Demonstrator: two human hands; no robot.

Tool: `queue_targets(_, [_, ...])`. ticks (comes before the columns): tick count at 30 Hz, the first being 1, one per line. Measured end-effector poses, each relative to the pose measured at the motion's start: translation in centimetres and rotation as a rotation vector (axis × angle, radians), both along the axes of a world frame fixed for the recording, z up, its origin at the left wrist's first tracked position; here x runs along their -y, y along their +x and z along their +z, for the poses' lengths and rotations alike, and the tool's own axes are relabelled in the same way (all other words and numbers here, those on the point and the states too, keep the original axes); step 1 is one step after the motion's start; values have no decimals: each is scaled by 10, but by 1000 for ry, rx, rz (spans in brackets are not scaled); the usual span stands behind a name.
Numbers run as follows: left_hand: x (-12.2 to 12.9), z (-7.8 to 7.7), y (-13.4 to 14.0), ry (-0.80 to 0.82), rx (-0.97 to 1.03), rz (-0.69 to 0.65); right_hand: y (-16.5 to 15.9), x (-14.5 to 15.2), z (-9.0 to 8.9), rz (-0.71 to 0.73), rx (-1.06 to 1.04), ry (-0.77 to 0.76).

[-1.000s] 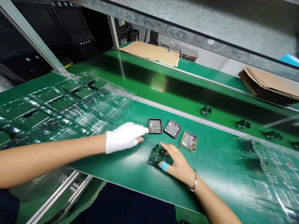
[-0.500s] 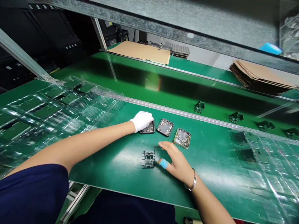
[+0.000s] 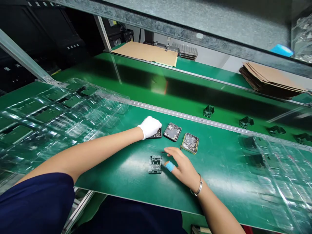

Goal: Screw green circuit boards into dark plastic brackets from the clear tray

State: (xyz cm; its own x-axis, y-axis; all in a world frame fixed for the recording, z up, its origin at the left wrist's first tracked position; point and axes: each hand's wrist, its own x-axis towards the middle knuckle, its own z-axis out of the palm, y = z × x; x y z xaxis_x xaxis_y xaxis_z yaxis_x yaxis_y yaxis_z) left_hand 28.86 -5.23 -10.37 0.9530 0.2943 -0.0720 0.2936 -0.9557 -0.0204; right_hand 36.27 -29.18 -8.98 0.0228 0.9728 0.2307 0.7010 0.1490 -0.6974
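My left hand [image 3: 150, 127], in a white glove, is over the leftmost small tray [image 3: 159, 133] of tiny metal parts. Its fingers are bunched downward, and what they pinch, if anything, is hidden. My right hand [image 3: 181, 167], bare with blue tape around the thumb, rests just right of a dark plastic assembly [image 3: 155, 164] lying on the table. Thumb and index finger are spread apart. A thin dark tip [image 3: 163, 152] shows by the index fingertip; whether the hand touches it I cannot tell. Two more trays of tiny parts, a middle tray [image 3: 173, 131] and a yellowish-rimmed tray [image 3: 190, 143], lie beyond.
Clear plastic blister trays [image 3: 48, 113] cover the left side of the green table [image 3: 117, 182]; another blister tray [image 3: 275, 169] lies at right. Several dark assemblies [image 3: 208, 111] line the strip behind a metal rail [image 3: 170, 114]. A metal shelf [image 3: 200, 42] hangs above.
My left hand has shifted slightly right and covers more of the leftmost tray. My right hand has moved slightly left. The view has tilted a little.
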Motion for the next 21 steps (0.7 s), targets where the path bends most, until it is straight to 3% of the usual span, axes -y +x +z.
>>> queue_targets(5, [5, 7, 3, -56, 65, 63, 1, -2, -2, -31, 0, 4])
queue_targets(10, [13, 41, -24, -170, 204, 155, 3, -3, -1, -77, -3, 50])
queue_targets(12, [30, 53, -45, -351, 277, 152, 1, -3, 1, -108, -7, 104])
queue_targets(16, [79, 60, -89, -1054, 330, 161, -12, 1, 11, -36, 36, 239])
queue_targets(18, [102, 57, -105, -1185, 263, 120, -21, 4, 15, 94, 97, 316])
queue_targets(21, [124, 51, -120, -1192, 251, 84, -33, 7, 18, 221, 191, 382])
